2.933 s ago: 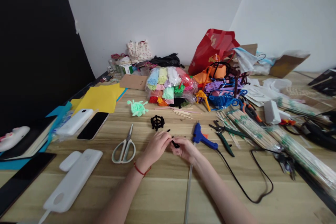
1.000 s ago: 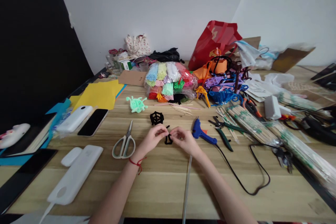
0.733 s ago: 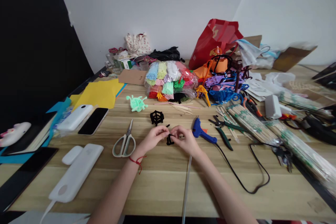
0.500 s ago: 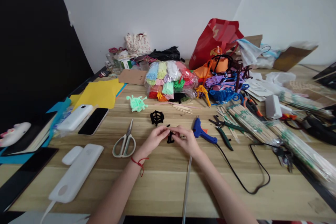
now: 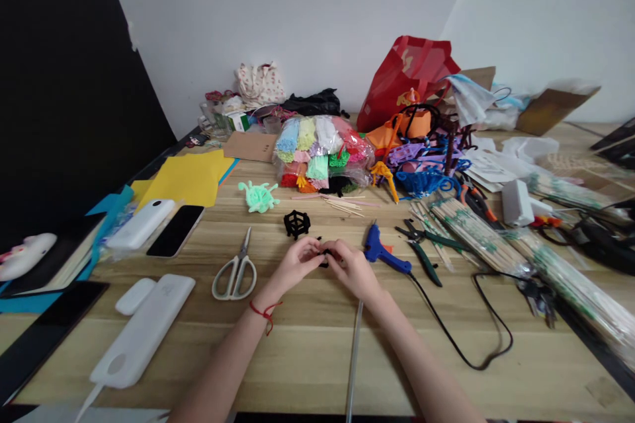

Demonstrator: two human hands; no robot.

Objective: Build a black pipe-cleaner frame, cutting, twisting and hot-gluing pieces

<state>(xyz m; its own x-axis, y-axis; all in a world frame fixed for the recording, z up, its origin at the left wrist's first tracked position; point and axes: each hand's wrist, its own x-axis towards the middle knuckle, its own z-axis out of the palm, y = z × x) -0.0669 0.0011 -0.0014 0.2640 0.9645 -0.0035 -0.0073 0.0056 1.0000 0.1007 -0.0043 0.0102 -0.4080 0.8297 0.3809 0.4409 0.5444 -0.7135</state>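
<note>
My left hand (image 5: 299, 263) and my right hand (image 5: 351, 267) meet over the table, fingertips pinched together. Between them is a small black fuzzy piece (image 5: 324, 256), which looks like bent pipe cleaner; the fingers cover most of it. Just beyond the hands lies a black web-shaped frame (image 5: 297, 224) of the same fuzzy material. A blue hot glue gun (image 5: 383, 250) rests close to the right hand. Left of my left hand are white-handled scissors (image 5: 235, 269), blades pointing away.
A mint-green pipe cleaner shape (image 5: 259, 197) and a bag of coloured pipe cleaners (image 5: 322, 152) lie farther back. Green-handled pliers (image 5: 421, 248) and bundles of wooden sticks (image 5: 479, 234) are on the right. A phone (image 5: 176, 230) and white power bank (image 5: 143, 334) lie left. The glue gun's black cord loops at right.
The fingers have closed in around the black piece, now covering more of it. My right hand's fingers have curled over it. The other things on the table stay in place.
</note>
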